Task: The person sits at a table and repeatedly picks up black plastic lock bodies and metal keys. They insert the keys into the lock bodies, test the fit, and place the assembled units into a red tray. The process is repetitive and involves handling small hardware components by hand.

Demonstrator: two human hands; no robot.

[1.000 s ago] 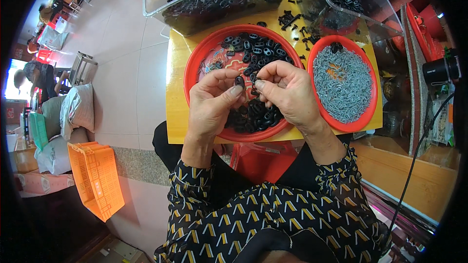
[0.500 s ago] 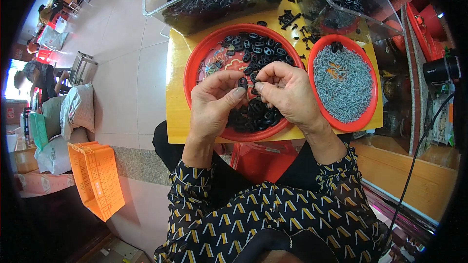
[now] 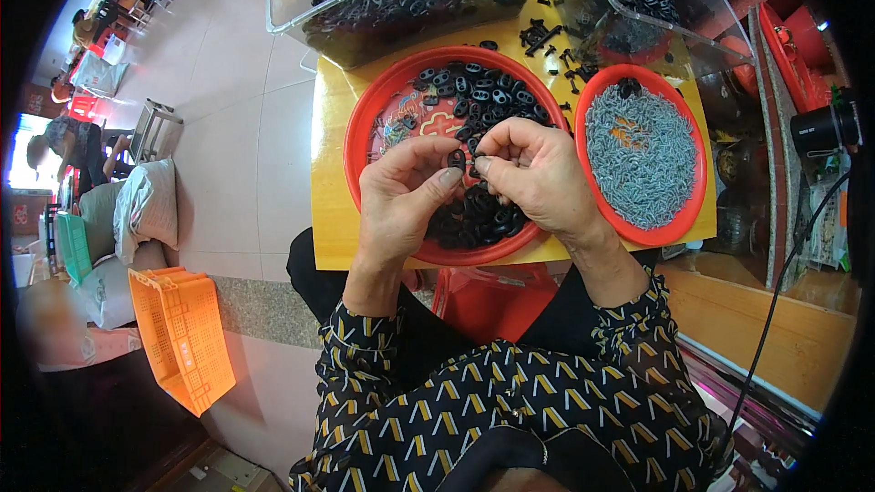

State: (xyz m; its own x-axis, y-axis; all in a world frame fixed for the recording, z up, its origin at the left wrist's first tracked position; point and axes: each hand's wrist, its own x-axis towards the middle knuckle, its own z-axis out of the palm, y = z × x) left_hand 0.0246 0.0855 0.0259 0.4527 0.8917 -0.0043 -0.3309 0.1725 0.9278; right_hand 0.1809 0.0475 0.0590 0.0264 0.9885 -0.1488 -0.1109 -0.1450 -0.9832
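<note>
Above the round red tray (image 3: 354, 118), my left hand (image 3: 394, 196) pinches a black oval plastic piece with holes (image 3: 457, 159) between thumb and fingers. My right hand (image 3: 547, 178) is closed in a pinch close beside it, on a small dark part (image 3: 475, 166) whose kind is too small to make out. The two hands are a little apart. Many similar black oval pieces (image 3: 497, 96) lie in the tray behind and below my fingers. To the right, an oval red tray (image 3: 654, 237) is full of small silver screws (image 3: 643, 164).
Clear plastic bins (image 3: 419, 9) of black parts stand at the yellow table's (image 3: 330, 219) far side. Loose black pieces (image 3: 551, 36) lie between bins and trays. An orange crate (image 3: 182, 337) is on the floor at left, near white sacks (image 3: 146, 205). A black cable (image 3: 775, 282) hangs at right.
My hands stay almost in place; the oval piece in my left fingers has tilted slightly. A blurred person has come into view at the lower left edge.
</note>
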